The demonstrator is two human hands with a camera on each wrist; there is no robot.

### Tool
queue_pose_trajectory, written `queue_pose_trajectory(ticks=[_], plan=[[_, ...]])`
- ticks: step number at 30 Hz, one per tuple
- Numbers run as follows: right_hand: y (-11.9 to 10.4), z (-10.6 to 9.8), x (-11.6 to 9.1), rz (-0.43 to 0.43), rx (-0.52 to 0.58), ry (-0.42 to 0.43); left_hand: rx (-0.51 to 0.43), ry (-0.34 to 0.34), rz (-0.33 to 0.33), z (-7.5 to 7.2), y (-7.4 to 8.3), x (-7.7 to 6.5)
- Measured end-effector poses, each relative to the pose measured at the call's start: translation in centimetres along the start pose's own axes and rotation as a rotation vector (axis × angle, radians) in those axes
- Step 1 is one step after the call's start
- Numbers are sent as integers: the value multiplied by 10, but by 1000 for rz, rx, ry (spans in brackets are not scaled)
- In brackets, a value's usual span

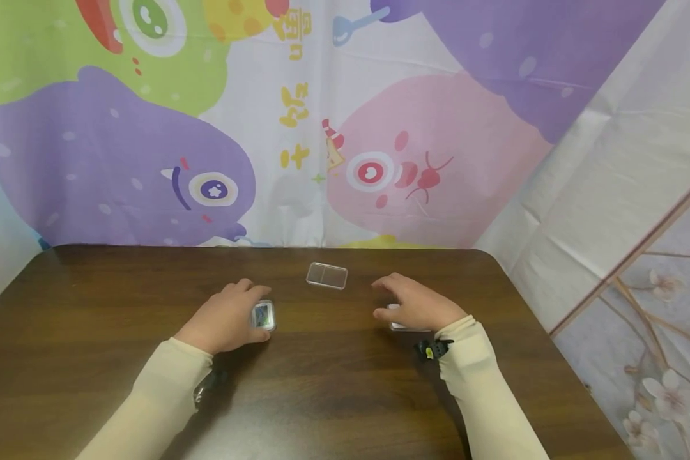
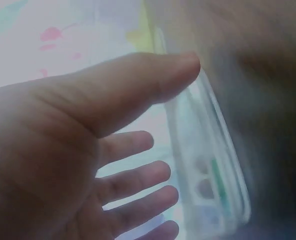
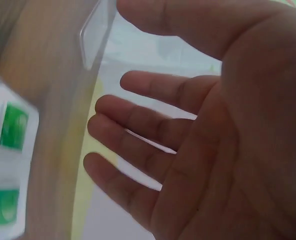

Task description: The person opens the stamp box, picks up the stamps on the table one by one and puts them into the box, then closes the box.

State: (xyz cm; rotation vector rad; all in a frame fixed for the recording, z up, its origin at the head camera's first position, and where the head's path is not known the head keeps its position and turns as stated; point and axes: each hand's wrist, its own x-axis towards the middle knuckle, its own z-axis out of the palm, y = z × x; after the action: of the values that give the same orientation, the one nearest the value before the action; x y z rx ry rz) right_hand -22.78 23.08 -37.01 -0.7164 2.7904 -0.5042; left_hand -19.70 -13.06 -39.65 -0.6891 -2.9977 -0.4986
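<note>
My left hand (image 1: 227, 317) is beside a small clear plastic case (image 1: 264, 315) with a green-and-blue picture inside, its thumb and fingers spread about the case. In the left wrist view the thumb overlaps the case (image 2: 208, 165) and the fingers look fairly straight; whether they touch it, I cannot tell. My right hand (image 1: 416, 306) hovers with loosely extended fingers over a white piece (image 1: 405, 327), mostly hidden beneath it. The right wrist view shows this white piece (image 3: 25, 160) with two green squares, apart from the fingers. Between the hands, farther back, lies a clear rectangular plastic lid or case (image 1: 326, 276).
All of this lies on a dark brown wooden table (image 1: 322, 396). A cloth printed with cartoon monsters (image 1: 374, 172) hangs along its far edge. To the right is a pale curtain with flowers (image 1: 661, 390). Dark straps (image 1: 431, 349) circle the wrists.
</note>
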Motion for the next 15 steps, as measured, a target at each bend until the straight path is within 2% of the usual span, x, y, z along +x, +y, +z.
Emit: queue_pose_trajectory(ticks=[4,8,15], plan=[[6,-2,-2,96,-48,-12,39,23,5,-3,4,0],[9,-1,-3,205,-58,-54,42,16,-12,-6,0,-4],[12,-1,-6,250,-10,-74,-40,-23,-3,-4,-7,-6]])
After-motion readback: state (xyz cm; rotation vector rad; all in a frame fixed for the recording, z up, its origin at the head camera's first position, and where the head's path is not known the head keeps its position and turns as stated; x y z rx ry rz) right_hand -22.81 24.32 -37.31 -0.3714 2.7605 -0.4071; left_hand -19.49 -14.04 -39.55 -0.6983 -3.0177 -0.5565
